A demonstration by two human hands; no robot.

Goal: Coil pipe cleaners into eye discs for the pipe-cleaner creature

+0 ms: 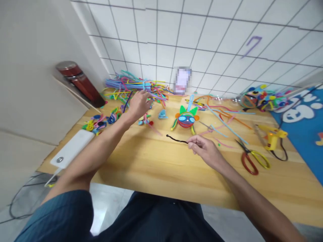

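Fingers of the right hand pinched on one end of a black pipe cleaner, held over the near-middle of the counter; left hand at the pipe-cleaner pile, can't tell if its fingers grip anything. Counter is pale wood, set against a white gridded wall, with a blue panel at the right and grey floor below. Scissors and yellow glue gun lie right of the right hand.

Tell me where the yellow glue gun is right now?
The yellow glue gun is on the right side of the wooden table in the head view, just beyond the scissors and beside the blue mat.
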